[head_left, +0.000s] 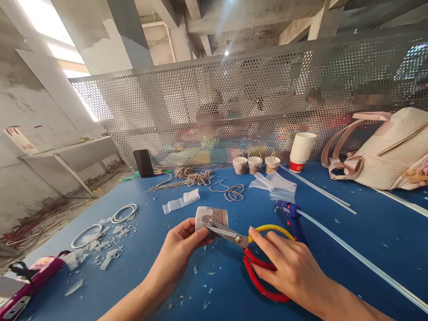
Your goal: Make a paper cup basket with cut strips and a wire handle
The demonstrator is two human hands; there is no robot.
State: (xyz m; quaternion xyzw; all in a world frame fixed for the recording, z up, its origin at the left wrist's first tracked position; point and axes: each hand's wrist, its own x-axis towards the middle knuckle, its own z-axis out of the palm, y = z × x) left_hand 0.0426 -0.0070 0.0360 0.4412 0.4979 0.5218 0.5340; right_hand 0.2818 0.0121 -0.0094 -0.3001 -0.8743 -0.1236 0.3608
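Note:
In the middle of the view, my left hand point(185, 240) grips a small paper cup point(219, 217) lying on its side, its wall partly wound with brown cord. My right hand point(287, 263) is closed on the scissors point(261, 263), which have one yellow and one red handle. The scissor blades point left and lie against the cup's side, close to my left thumb. Just beyond my right hand a blue glue gun point(290, 216) rests on the table, partly hidden by the hand and scissors.
Three small cord-wrapped cups point(254, 165) and stacked paper cups point(302, 151) stand at the back, near a backpack point(394, 151) and a phone point(143, 163). Brown cord point(199, 176) and white pleated strips point(276, 185) lie ahead. White rings point(124, 213), scraps and a power strip point(33, 285) are left.

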